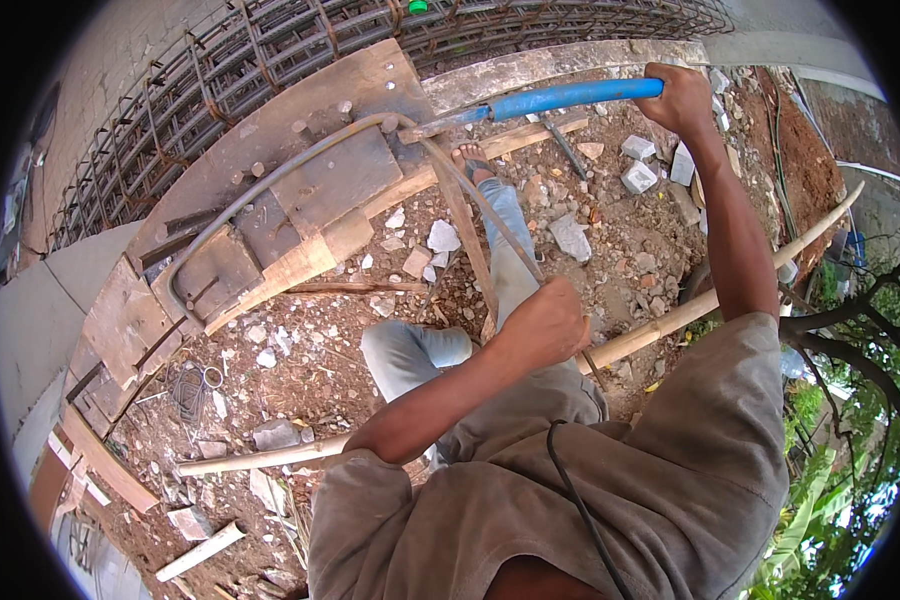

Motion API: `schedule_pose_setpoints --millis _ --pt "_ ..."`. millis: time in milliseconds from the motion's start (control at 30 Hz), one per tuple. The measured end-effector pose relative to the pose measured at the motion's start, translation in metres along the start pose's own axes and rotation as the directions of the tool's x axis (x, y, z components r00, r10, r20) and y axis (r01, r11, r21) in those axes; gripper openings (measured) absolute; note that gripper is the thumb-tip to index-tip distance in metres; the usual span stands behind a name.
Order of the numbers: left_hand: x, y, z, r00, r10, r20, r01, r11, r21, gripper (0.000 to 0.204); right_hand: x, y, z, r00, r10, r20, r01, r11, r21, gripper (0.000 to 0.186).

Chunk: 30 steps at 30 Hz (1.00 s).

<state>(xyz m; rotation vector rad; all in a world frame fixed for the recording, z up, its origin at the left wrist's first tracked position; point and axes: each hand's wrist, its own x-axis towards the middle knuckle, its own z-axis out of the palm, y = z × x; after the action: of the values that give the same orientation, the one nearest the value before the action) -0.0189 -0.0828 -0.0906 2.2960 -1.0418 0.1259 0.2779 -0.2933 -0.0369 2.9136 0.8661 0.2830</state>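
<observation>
My left hand (555, 320) is closed around a thin metal rod (510, 240) that runs up to a pin at the wooden bench. My right hand (675, 100) grips the end of a blue pipe sleeve (570, 96) on a metal lever, whose head (415, 131) meets the rod near that pin. On the rough bench (330, 170), with several upright metal pins (260, 172), lies a bent metal bar (240, 207), curving down at the far left. Whether it joins the held rod is unclear.
Rebar cages (230, 80) lie beyond the bench. Rubble (440, 235), wire (190, 390) and bamboo poles (700, 315) surround my legs (415, 350) and sandalled foot. A concrete ledge (45, 310) is at left; branches and foliage (850, 370) are at right.
</observation>
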Motion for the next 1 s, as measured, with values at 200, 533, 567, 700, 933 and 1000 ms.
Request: schedule_pose_setpoints --millis 200,533,567,700,933,1000 --pt "0.005 0.004 -0.001 0.998 -0.038 -0.048 0.039 0.999 0.021 0.035 0.002 0.009 0.006 0.999 -0.007 0.054 0.006 1.0 0.012 0.028" --pt "0.005 0.001 0.0 1.0 0.009 -0.014 -0.008 1.0 0.026 0.035 -0.01 -0.001 0.002 0.991 0.099 0.084 -0.098 0.995 -0.016 0.03" --pt "0.005 0.001 0.0 0.999 -0.001 -0.044 0.002 1.0 0.024 0.035 -0.008 -0.001 0.002 0.991 0.094 0.1 -0.093 0.996 -0.011 0.029" --pt "0.005 0.002 -0.002 0.996 -0.014 -0.089 0.017 1.0 0.022 0.035 -0.012 -0.007 0.001 0.976 0.138 0.166 -0.143 0.99 0.016 0.028" --pt "-0.004 -0.006 -0.003 0.997 0.06 -0.051 -0.056 0.995 0.078 0.034 -0.033 -0.034 -0.019 0.93 0.31 0.198 -0.301 0.951 -0.076 0.024" --pt "-0.009 -0.006 -0.004 0.994 0.088 -0.067 -0.086 0.996 0.034 0.035 -0.039 -0.042 -0.025 0.898 0.359 0.255 -0.344 0.933 -0.102 0.024"
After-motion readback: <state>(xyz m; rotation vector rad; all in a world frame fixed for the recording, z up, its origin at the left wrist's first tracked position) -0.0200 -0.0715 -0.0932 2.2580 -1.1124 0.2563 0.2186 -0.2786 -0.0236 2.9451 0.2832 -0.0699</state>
